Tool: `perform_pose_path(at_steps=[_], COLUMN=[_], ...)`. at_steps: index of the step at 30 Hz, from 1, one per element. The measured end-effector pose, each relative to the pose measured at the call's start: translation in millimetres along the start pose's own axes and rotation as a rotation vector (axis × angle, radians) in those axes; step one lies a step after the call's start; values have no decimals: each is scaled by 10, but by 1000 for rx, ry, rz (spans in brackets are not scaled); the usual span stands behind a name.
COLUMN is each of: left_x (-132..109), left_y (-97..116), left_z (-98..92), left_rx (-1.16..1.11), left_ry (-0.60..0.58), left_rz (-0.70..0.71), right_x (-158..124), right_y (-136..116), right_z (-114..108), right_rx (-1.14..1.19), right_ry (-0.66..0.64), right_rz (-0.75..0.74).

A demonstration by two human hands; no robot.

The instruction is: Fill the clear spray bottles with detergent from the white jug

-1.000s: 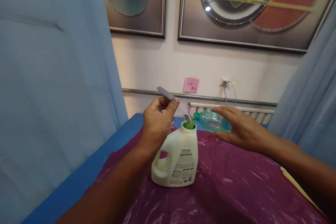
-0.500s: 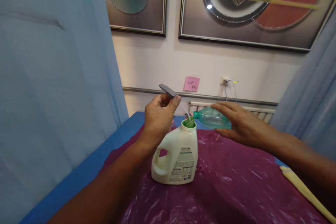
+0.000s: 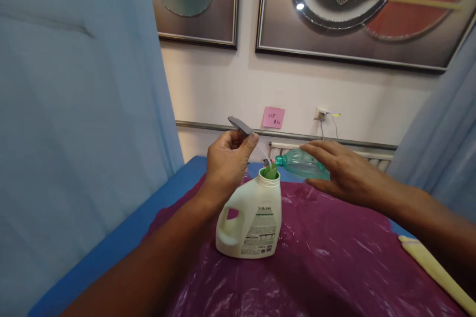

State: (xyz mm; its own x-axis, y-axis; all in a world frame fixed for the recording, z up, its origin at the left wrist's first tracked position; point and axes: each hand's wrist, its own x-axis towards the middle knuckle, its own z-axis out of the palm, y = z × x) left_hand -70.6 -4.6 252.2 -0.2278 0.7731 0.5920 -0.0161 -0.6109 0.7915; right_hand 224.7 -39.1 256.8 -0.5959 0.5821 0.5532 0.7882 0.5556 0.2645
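You seemed to be mid-pour: left grip (image 3: 227,161) pinched closed on a grey sprayer head (image 3: 241,126), its clear tube (image 3: 264,150) ending at the green funnel (image 3: 270,173) in the white jug's (image 3: 256,223) mouth; right grip (image 3: 340,166) spread wide around the green plastic bottle (image 3: 302,162), tipped sideways, neck by the funnel. Jug stood upright on purple plastic sheeting (image 3: 330,242). Next move likely called for steadying that neck over the funnel

Right grip (image 3: 344,171) holds green bottle (image 3: 299,163) near jug (image 3: 256,218).
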Motion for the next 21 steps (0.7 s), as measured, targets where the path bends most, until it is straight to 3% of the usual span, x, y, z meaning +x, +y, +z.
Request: perform_pose_path(at_steps=[21], left_x=[19], left_y=[76], left_z=[3], left_rx=[5], left_ry=[-48], left_rz=[8], right_x=[39], right_y=[-12], right_z=[-40], right_rx=[-46], right_ry=[7], right_rz=[-22])
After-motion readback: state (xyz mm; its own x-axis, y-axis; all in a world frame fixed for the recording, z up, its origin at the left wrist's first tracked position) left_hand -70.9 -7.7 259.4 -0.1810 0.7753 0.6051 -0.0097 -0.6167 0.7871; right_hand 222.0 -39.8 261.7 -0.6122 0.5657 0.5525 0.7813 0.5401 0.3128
